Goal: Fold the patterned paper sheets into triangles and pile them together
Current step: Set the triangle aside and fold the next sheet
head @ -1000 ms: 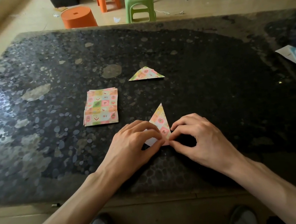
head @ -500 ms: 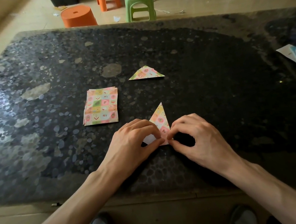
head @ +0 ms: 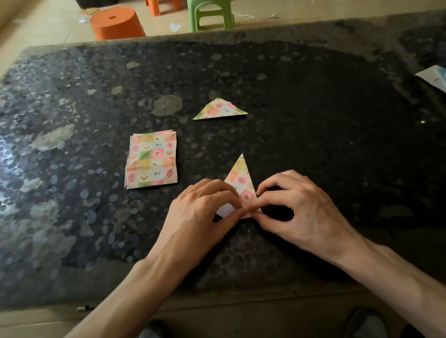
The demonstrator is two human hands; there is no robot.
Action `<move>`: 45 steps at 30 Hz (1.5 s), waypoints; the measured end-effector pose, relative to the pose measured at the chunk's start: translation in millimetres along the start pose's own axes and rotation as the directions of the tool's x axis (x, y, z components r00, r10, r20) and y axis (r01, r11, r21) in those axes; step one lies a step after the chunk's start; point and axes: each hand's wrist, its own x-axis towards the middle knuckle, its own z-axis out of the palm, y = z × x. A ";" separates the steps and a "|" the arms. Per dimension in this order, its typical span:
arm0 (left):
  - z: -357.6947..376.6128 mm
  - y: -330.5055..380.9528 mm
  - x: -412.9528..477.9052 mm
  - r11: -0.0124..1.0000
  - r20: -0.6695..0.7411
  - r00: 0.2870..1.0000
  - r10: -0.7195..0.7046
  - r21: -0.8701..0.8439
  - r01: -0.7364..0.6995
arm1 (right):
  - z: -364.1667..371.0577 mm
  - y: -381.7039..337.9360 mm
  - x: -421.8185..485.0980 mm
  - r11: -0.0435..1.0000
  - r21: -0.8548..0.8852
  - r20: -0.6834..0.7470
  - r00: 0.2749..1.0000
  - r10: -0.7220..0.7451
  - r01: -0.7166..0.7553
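Pointing away, pastel-checked paper triangle (head: 241, 178), white underside

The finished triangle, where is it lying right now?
In the head view, the finished triangle lies flat mid-table, beyond the sheet being folded and past the far right corner of the stack of unfolded sheets, touching neither.

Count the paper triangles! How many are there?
2. The far triangle lies alone on the table; the near triangle is pinched by the left hand and right hand. More could be stacked under the far one.
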 end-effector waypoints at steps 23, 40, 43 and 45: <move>-12.4 -11.7 -2.3 0.991 0.096 0.987 0.131 -0.040 -0.128 | -1.2 -0.6 0.3 0.999 -0.038 0.015 1.000 0.008 -0.008; -10.5 -12.1 -4.1 0.990 0.085 0.986 0.141 -0.020 -0.140 | -1.7 -0.3 1.0 1.000 -0.016 0.031 0.999 0.015 -0.015; -10.4 -11.8 -3.7 0.990 0.084 0.986 0.142 -0.018 -0.141 | -2.0 -0.3 0.7 1.000 -0.015 0.028 0.999 0.022 -0.021; -10.6 -11.6 -3.4 0.990 0.083 0.986 0.142 -0.018 -0.141 | -2.1 -0.7 0.8 1.000 -0.011 0.028 0.999 0.026 -0.025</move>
